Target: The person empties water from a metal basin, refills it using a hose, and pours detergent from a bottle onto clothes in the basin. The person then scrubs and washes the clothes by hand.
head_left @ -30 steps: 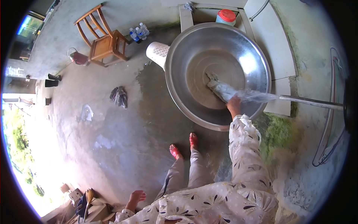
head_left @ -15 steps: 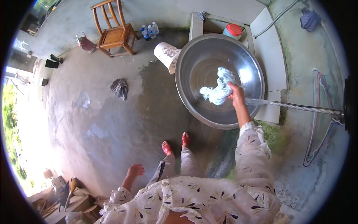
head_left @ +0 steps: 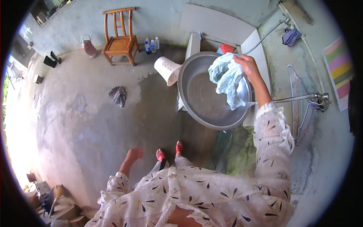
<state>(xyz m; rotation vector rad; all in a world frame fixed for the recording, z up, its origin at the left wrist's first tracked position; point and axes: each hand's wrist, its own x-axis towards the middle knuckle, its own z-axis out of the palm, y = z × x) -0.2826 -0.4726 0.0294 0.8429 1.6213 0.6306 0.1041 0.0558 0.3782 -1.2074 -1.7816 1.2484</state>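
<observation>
My right hand (head_left: 247,65) is closed on one end of a wet, light-blue cloth (head_left: 228,77). The cloth hangs bunched over the right side of a large metal basin (head_left: 202,99). Behind it, part of the basin's far rim is hidden. From the right, a metal spout (head_left: 298,98) reaches toward the rim, and water comes off its end beside the cloth. Low on the left, away from the basin, my left hand (head_left: 135,153) hangs in the air with nothing in it, its fingers loosely bent and slightly blurred.
Left of the basin a white perforated basket (head_left: 166,70) leans tilted. A wooden chair (head_left: 120,44), several bottles (head_left: 152,45) and a red flask (head_left: 89,48) stand along the wall. A dark crumpled cloth (head_left: 118,96) lies on the floor. Hangers (head_left: 302,113) hang at right.
My right hand has lifted the cloth up from low in the basin toward its far right rim. My left hand has shifted slightly left and up, fingers less spread. The view has tilted upward.
</observation>
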